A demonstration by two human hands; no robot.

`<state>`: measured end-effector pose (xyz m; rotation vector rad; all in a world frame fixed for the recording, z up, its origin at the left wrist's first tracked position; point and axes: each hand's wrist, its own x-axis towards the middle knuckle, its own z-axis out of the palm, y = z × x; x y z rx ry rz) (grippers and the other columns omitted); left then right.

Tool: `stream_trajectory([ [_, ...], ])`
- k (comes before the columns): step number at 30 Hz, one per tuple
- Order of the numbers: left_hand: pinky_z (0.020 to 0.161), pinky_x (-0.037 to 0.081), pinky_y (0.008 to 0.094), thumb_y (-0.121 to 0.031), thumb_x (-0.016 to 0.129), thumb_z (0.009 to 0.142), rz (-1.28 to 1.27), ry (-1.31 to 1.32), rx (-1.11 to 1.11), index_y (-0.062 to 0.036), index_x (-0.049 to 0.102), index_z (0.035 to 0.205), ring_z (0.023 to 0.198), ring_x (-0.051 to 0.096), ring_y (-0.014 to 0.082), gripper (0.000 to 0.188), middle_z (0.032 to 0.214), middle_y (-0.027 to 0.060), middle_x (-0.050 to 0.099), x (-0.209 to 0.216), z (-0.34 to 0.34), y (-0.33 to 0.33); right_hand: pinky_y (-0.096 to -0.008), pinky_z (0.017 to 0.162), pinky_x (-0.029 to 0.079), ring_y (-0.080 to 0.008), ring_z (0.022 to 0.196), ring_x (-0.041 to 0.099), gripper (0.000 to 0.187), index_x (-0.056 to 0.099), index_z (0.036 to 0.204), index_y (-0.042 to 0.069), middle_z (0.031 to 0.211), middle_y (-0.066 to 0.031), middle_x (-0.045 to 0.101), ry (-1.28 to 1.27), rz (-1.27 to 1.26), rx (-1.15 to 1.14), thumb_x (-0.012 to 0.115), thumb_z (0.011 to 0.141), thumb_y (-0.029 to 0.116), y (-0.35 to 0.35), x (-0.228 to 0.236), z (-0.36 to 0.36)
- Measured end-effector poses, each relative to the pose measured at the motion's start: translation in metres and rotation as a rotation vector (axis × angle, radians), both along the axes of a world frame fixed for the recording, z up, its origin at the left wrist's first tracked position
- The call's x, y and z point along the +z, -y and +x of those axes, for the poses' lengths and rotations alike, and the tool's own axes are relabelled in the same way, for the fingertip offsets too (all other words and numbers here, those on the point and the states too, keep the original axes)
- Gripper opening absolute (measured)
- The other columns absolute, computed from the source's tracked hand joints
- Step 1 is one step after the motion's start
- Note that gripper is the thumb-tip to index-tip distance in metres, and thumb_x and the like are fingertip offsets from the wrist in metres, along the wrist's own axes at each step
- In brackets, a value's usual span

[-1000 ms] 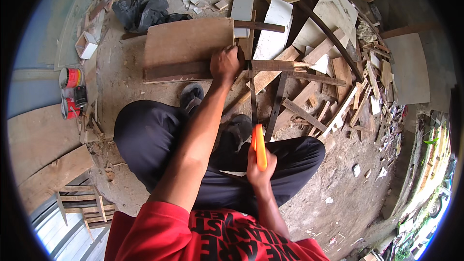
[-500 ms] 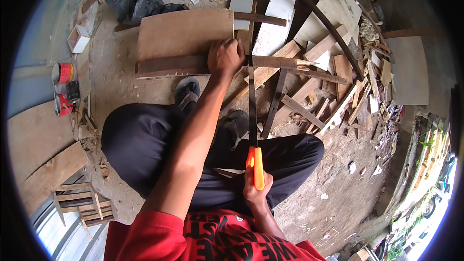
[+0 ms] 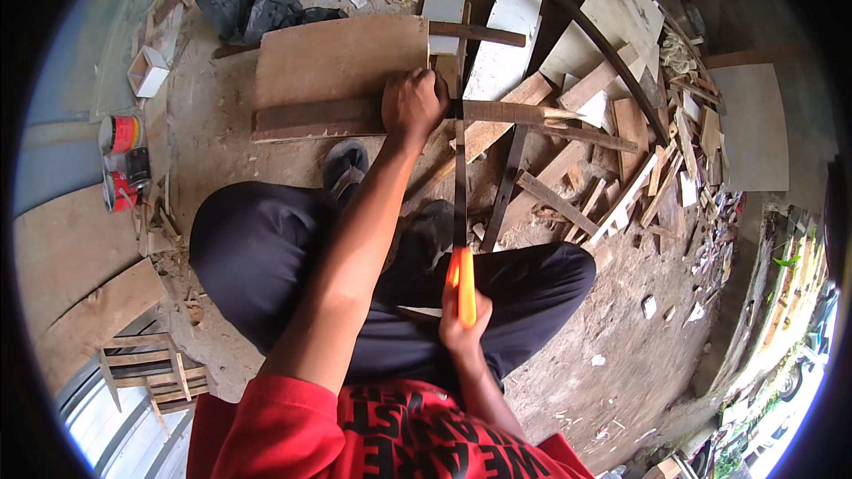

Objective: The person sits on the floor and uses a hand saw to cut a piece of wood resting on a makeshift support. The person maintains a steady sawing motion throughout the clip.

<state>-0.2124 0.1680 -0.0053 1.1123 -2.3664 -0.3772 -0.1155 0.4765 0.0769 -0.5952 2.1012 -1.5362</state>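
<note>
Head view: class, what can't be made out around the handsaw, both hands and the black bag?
In the head view:
Depth of any cut in the dark wooden strip: covered by the handsaw blade.
Blade's teeth: too small, seen nearly edge-on.
Fingertips of the left hand: under its knuckles.
Part of the right hand: behind the orange saw handle.
Inside of the black bag: hidden by folds.

An orange saw handle (image 3: 467, 291) and dark blade (image 3: 460, 182) contrast with a brown wooden strip (image 3: 504, 113), tan board (image 3: 344, 59), black trousers (image 3: 256, 257) and red shirt (image 3: 288, 421) lettered in black.
</note>
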Motion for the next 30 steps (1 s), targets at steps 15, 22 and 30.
stream_trajectory([
  [15,0.076,0.053,0.0473,-0.031,0.053,0.088,0.131,0.082,0.153,-0.0072,0.068,0.083,0.083,0.069,0.0374,0.028,0.087,0.0192,0.071,0.017,-0.012,0.020,-0.0308,0.056,0.047,-0.0183,0.059,0.059,0.020,0.059,0.094,-0.003,0.070,-0.0114,0.059,-0.064,-0.052,0.123,0.068,0.091,0.015,0.008,0.017,-0.058],
  [22,0.078,0.053,0.0477,-0.032,0.053,0.087,0.155,0.079,0.062,-0.0068,0.068,0.082,0.083,0.068,0.0395,0.030,0.088,0.0208,0.070,0.027,-0.001,0.007,-0.0304,0.060,0.050,-0.0208,0.063,0.063,0.028,0.058,0.110,-0.002,0.076,-0.0121,0.061,-0.113,-0.009,0.115,0.069,0.089,0.014,-0.010,0.028,-0.035],
  [30,0.083,0.051,0.0497,-0.033,0.049,0.087,0.243,0.065,0.112,-0.0078,0.068,0.086,0.091,0.066,0.0399,0.031,0.096,0.0184,0.070,0.023,-0.004,0.007,-0.0273,0.047,0.042,-0.0117,0.046,0.048,0.020,0.052,0.081,0.002,0.057,-0.0074,0.050,-0.086,0.031,-0.023,0.072,0.087,0.005,0.021,0.055,-0.004],
])
